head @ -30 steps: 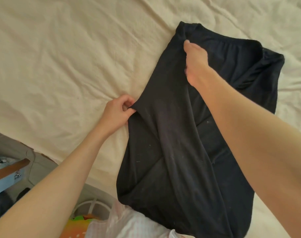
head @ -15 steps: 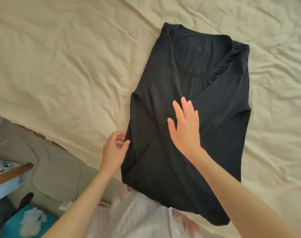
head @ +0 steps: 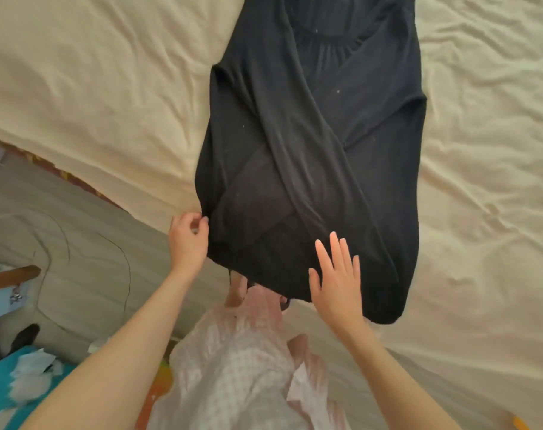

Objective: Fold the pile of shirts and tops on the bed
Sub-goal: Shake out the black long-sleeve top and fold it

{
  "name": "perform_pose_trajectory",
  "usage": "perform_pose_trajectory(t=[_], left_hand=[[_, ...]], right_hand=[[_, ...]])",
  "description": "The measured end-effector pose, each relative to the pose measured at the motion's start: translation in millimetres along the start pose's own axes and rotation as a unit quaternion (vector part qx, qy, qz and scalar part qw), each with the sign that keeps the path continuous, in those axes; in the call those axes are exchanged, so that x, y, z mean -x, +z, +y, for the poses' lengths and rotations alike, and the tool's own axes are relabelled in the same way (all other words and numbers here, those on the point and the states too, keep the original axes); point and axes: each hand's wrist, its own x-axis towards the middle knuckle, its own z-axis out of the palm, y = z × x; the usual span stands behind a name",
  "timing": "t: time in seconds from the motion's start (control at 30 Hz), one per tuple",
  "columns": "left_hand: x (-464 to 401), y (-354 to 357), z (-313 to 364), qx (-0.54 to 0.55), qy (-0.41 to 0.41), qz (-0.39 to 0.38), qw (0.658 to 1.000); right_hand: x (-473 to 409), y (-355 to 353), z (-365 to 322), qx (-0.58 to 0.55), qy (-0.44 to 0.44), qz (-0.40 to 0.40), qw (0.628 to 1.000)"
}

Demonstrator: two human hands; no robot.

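Garment: black top point(head: 310, 156) lying flat on the bed point(head: 87, 97), neckline far, hem near, both sides folded in and crossing over the middle.
Left hand point(head: 188, 240): at the near left corner of the hem, fingertips curled and touching the edge; grip on cloth cannot be told for certain, reads as a light pinch.
Right hand point(head: 337, 280): released, fingers straight and spread, palm resting flat on the hem area.
Step in hand: probably smoothing the lower part before bringing the hem up toward the neckline.
Doing it well: press out the creases along the crossed flaps first; take both hem corners evenly; lift low and lay the hem square to the neckline, so the side folds do not slip open.
Risk: thin, limp fabric likely to bunch if pulled from one corner only.
Surface: cream sheet point(head: 481, 181), wrinkled, soft underneath.
Room: floor at left beyond the bed edge; teal item point(head: 22, 377) at lower left.
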Motion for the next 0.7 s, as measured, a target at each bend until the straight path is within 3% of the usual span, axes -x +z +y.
perform_pose_trajectory(t=[0.27,0.37,0.5,0.6,0.7], left_hand=[[5,-36,-29,-0.045,0.021,0.041,0.998],[-2,-35,-34,-0.007,-0.005,0.01,1.0],[2,-11,-38,0.127,-0.062,-0.075,0.987],[10,3,-38,0.195,-0.092,-0.109,0.97],[18,7,-45,0.133,-0.107,-0.166,0.971]], right_hand=[[37,24,30,-0.037,0.071,0.015,0.997],[52,25,49,-0.088,0.119,0.086,0.985],[58,11,82,-0.184,0.236,0.18,0.937],[53,1,104,-0.235,0.287,0.169,0.913],[45,-3,112,-0.371,0.331,0.124,0.859]])
